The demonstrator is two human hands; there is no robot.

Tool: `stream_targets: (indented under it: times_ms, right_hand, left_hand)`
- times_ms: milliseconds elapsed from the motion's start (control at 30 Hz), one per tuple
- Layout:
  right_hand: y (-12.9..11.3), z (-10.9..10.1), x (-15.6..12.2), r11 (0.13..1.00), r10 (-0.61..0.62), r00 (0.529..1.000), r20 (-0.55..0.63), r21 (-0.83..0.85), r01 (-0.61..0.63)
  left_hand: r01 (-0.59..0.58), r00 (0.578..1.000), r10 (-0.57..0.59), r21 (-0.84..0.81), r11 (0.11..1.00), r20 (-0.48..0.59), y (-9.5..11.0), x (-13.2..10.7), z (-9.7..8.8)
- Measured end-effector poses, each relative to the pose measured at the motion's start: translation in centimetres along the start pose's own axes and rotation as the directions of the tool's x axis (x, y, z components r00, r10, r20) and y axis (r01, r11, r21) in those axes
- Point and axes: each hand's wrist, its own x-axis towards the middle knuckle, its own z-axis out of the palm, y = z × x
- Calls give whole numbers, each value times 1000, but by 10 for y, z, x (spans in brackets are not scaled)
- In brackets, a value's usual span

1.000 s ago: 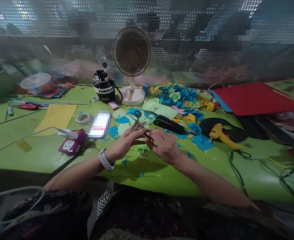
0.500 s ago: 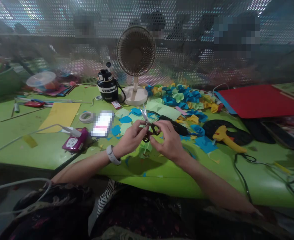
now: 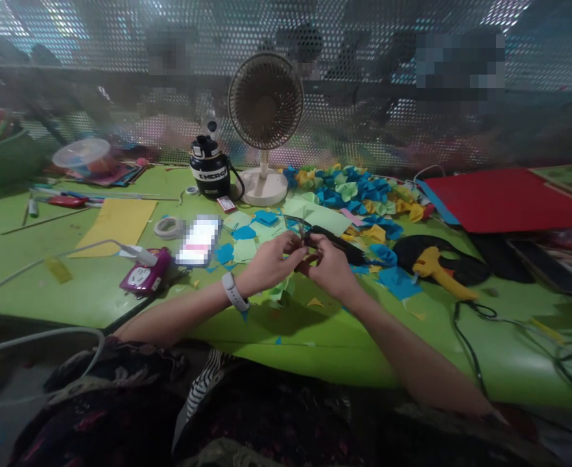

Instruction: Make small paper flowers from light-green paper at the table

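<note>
From where I stand, both hands meet just above the green desk, a little in front of the person's chest. Between them sit the small black-handled metal scissors, blades slanting up and away to the left. The left hand, a white band at its wrist, has its grip narrowed to a pinch of thumb and forefinger on the scissors near the pivot. The right hand has its grip curled tight about the handle end. The finger loops are hidden, so I cannot tell whether any finger is through them.

I'd judge the scissors light and stiff, smooth along the steel and sharp at the tips. The handles are the safe place to hold them; the closed blades would do only if taken from the flat sides.

Pale green paper scraps lie under the hands, thin and floppy by the look of them. A long black tool rests just beyond the right hand. A phone with a lit screen and a roll of white tape lie to the left. A yellow glue gun lies to the right, and a heap of blue, green and yellow folded papers is farther back.
</note>
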Motion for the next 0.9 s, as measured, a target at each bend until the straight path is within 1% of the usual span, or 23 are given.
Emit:
stream_targets:
  times_ms: [33,100,133,167,200,267,300,333,367,400,467,567,667,800,867,900]
  right_hand:
    - [3,0,3,992,42,999,22,118,-44]
    - [7,-3,11,935,98,994,47,337,-108]
    - [8,-5,14,896,121,992,44,426,-128]
    - [9,-8,18,857,148,988,33,494,-145]
    - [10,-11,21,824,180,984,16,544,-160]
    - [10,-16,25,769,248,969,-21,612,-184]
    - [10,-17,27,746,277,960,-28,637,-196]
    - [10,-18,28,726,299,954,-30,655,-207]
    - [11,-19,29,713,313,949,-27,666,-217]
    - [11,-19,29,708,321,947,-24,670,-223]
    - [12,-19,29,707,326,945,-20,668,-230]
    - [12,-18,28,710,320,947,-8,665,-234]
    - [11,-18,26,714,315,949,5,658,-240]
    - [13,-19,25,718,296,955,5,658,-226]
    - [15,-19,28,711,292,956,-17,673,-205]
    - [17,-19,29,705,291,956,-45,685,-183]
  left_hand:
    - [-40,999,38,93,995,15,6,1,-4]
    - [-99,995,96,262,960,27,13,10,-15]
    - [-97,995,100,316,944,8,13,19,-22]
    - [-68,996,81,345,936,-22,8,31,-28]
    - [-16,996,44,359,933,-72,0,46,-33]
    - [96,985,-40,340,935,-168,-24,81,-40]
    - [161,977,-103,323,933,-188,-39,98,-40]
    - [254,957,-192,309,917,-216,-52,114,-39]
    - [313,944,-260,298,902,-204,-65,127,-36]
    - [321,943,-274,292,901,-191,-75,138,-31]
    - [322,943,-280,286,902,-177,-88,151,-20]
    - [309,945,-260,285,907,-195,-96,157,-5]
    - [296,946,-239,279,913,-221,-99,157,0]
    - [241,957,-178,287,927,-228,-95,152,-6]
    - [185,963,-120,272,944,-242,-88,144,-12]
    - [145,961,-78,243,959,-266,-84,138,-14]
